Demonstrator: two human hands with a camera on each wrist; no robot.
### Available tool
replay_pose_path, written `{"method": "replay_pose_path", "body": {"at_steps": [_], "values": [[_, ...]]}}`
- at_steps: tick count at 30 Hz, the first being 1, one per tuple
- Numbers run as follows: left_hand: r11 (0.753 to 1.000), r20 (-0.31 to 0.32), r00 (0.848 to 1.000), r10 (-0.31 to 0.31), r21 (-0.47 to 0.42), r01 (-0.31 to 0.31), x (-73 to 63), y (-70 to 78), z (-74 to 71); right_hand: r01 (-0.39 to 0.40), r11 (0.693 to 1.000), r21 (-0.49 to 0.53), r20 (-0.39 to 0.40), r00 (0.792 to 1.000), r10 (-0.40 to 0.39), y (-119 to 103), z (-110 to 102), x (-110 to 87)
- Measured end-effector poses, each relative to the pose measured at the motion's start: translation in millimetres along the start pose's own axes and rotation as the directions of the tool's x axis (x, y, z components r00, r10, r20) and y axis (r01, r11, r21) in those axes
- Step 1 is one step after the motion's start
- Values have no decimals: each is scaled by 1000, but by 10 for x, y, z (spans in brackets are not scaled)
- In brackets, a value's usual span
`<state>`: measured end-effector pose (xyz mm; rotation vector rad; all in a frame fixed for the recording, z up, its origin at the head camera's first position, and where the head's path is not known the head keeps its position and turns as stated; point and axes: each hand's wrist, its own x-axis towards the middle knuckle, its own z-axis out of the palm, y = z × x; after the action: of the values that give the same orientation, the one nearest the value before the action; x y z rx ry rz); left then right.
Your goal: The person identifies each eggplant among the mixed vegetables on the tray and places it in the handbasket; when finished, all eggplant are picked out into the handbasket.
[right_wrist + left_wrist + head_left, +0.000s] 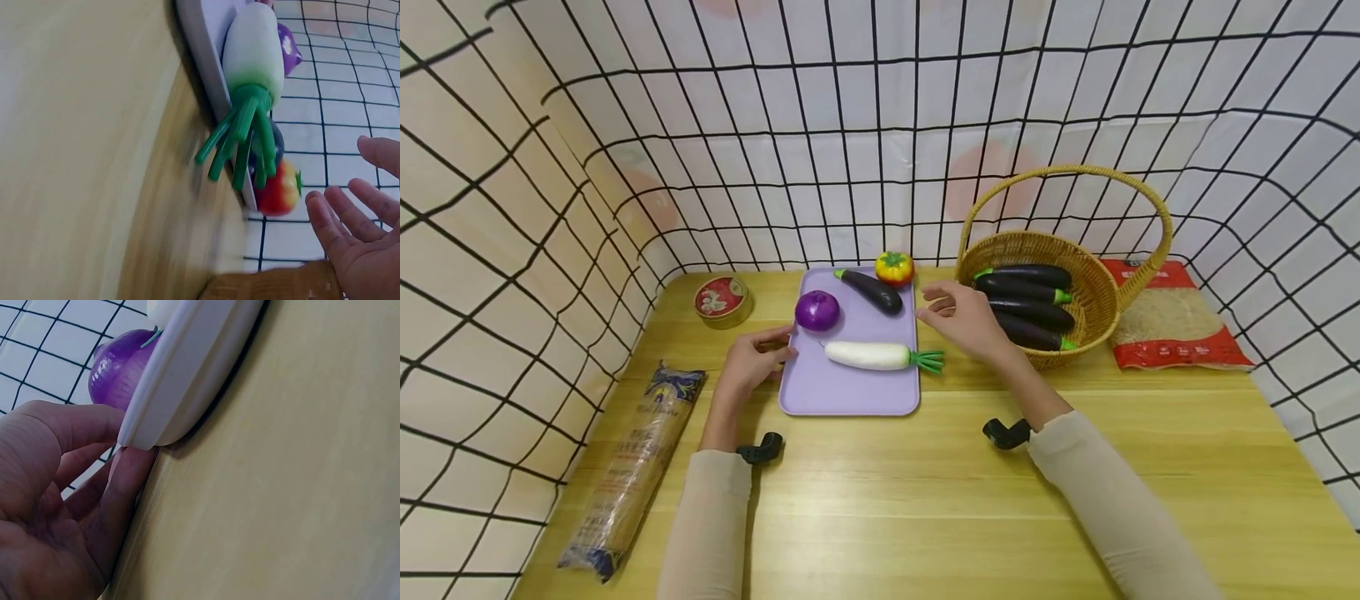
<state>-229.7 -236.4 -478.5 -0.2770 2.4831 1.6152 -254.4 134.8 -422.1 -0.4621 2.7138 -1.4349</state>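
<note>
My left hand (758, 360) grips the left edge of a light purple tray (850, 393); in the left wrist view its fingers (94, 425) lie on both sides of the rim. On the tray sit a purple onion (817, 311), an eggplant (869, 292) and a white radish (868, 356), whose green leaves stick out past the right edge. A red-and-yellow vegetable with a green top (894, 269) is at the far right corner. My right hand (962, 321) hovers between the tray and a wicker basket (1101, 287), holding nothing, its fingers loosely bent. Several eggplants (1030, 310) lie in the basket.
A round red-topped tin (722, 302) stands left of the tray. Nearer on the left lies a long clear packet of noodles (636, 467). Right of the basket is a red-and-clear bag (1168, 317). Black-gridded white cloth (880, 150) encloses the back and sides of the table.
</note>
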Motion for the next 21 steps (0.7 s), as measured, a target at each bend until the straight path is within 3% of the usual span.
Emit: {"method": "replay_pose_path", "body": {"at_steps": [7, 21], "values": [[1000, 5, 1000, 11, 20, -11, -9, 6, 12, -59, 998, 2, 56, 997, 59, -13, 176, 229], [1000, 6, 1000, -14, 3, 14, 3, 11, 4, -83, 996, -46, 64, 994, 85, -20, 416, 465]]}}
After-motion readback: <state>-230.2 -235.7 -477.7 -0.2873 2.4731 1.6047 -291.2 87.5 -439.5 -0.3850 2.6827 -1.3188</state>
